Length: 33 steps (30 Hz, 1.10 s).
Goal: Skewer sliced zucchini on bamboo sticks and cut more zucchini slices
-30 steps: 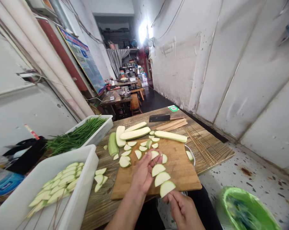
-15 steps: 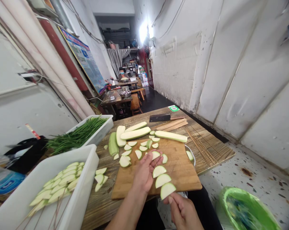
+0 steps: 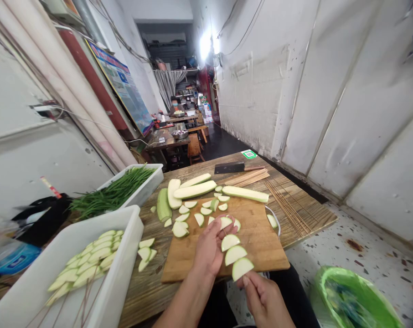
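Observation:
Over the front of the wooden cutting board (image 3: pixel 257 241), my left hand (image 3: pixel 209 246) is closed, with its fingers gripping a half-round zucchini slice (image 3: pixel 226 222) at the far end of a thin skewer. Several pale, green-edged slices sit in a row along that skewer, the nearest one (image 3: pixel 242 269) close to my right hand. My right hand (image 3: pixel 263 296) pinches the skewer's near end, just below that slice. Loose zucchini slices (image 3: pixel 199 219) lie across the board's back and left. Behind them rest long halved zucchini pieces (image 3: pixel 194 189).
A white bin (image 3: pixel 127 246) of skewered slices stands at left, with a tray of green stalks (image 3: pixel 121 184) behind. A cleaver (image 3: pixel 229 168) and bamboo skewers (image 3: pixel 288 207) lie at the table's back and right. A green-lined bucket (image 3: pixel 360 296) stands on the floor.
The whole view has shifted slightly. My hands keep the same hold on the slice and skewer, and the row of slices looks the same.

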Available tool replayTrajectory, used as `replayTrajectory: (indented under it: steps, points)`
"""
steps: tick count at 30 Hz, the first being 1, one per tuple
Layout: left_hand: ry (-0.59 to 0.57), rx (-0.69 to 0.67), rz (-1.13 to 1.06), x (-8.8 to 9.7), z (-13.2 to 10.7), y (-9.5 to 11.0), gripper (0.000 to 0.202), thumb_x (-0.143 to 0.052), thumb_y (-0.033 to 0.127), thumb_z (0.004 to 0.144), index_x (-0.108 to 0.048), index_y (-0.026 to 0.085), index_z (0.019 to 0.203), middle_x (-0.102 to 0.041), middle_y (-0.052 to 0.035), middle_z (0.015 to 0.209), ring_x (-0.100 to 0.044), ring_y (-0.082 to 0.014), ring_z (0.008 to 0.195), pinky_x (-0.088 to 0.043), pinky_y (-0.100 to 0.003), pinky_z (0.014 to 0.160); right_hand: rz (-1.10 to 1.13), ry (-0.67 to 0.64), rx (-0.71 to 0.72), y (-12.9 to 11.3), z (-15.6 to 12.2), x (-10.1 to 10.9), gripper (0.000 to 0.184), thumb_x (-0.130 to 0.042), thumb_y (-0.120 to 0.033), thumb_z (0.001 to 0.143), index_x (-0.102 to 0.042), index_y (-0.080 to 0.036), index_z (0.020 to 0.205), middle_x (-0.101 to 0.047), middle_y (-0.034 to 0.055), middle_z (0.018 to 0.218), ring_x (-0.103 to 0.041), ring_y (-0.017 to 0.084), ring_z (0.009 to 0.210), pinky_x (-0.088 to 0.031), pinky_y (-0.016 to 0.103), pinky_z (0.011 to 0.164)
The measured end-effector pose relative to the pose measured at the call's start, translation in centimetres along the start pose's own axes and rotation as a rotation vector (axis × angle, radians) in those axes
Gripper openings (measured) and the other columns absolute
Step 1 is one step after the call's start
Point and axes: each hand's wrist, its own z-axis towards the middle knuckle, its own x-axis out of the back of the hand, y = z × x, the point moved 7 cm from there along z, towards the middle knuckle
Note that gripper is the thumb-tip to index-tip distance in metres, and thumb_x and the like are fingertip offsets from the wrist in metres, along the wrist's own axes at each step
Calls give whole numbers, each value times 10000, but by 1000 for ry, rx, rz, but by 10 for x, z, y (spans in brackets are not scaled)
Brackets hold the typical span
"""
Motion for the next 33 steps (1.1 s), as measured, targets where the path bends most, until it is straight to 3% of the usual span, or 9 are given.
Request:
replayTrajectory:
  steps: [10, 16, 21, 23, 25, 29, 31, 33]
  points:
    - [-23, -10, 45, -2, 0, -4, 127, -531, 166, 794, -620, 94, 849, -650, -137, 941, -626, -216, 880, -518, -371, 793, -47, 52, 10, -3, 1, 5, 344, -321, -350, 912, -537, -152, 733, -328, -58, 501, -321, 100, 422, -261, 203, 404]
    - [-57, 34, 113, -5, -5, -15, 160, -585, 213, 753, -611, 97, 860, -649, -129, 910, -636, -182, 721, -542, -316, 652, -30, 86, 20, -3, 4, 8, 336, -326, -342, 916, -550, -147, 761, -377, -46, 520, -317, 96, 419, -255, 200, 395]
    - [-100, -5, 95, -8, -7, -16, 273, -595, 280, 764, -584, 143, 1000, -636, -118, 1005, -631, -196, 836, -529, -342, 737, -20, 117, 19, -2, 5, 11, 343, -334, -359, 916, -552, -153, 750, -372, -46, 521, -315, 96, 424, -251, 201, 395]
    - [-42, -82, 110, 3, -4, -2, 309, -570, 305, 787, -559, 180, 1070, -618, -108, 1074, -609, -195, 937, -507, -338, 800, -9, 144, 19, 1, 5, 14, 348, -335, -371, 915, -552, -158, 745, -344, -53, 510, -303, 96, 418, -248, 203, 393]
    - [68, -251, 207, 25, -2, 27, 325, -560, 315, 795, -541, 217, 1104, -594, -87, 1137, -571, -187, 1027, -468, -332, 871, 1, 176, 0, 6, 4, 19, 348, -343, -385, 911, -551, -162, 743, -318, -59, 502, -301, 100, 418, -248, 206, 394]
    - [375, -669, 695, 78, -8, 103, 380, -581, 314, 762, -540, 209, 1125, -584, -78, 1153, -531, -199, 1081, -385, -349, 959, -4, 169, -57, 17, 5, 25, 336, -354, -402, 907, -545, -170, 756, -283, -67, 498, -315, 110, 432, -257, 210, 414]
    - [444, -751, 906, 96, -9, 124, 418, -537, 350, 776, -518, 180, 1157, -573, -102, 1162, -538, -216, 1063, -392, -372, 946, -3, 152, -71, 19, 6, 26, 337, -353, -407, 906, -543, -171, 761, -270, -70, 499, -312, 111, 436, -261, 213, 426]
    - [452, -795, 1215, 101, -6, 133, 447, -524, 378, 765, -531, 152, 1151, -546, -128, 1187, -498, -249, 1107, -361, -398, 968, 13, 148, -86, 19, 8, 26, 336, -353, -410, 905, -545, -170, 772, -263, -71, 502, -306, 112, 439, -255, 215, 429]
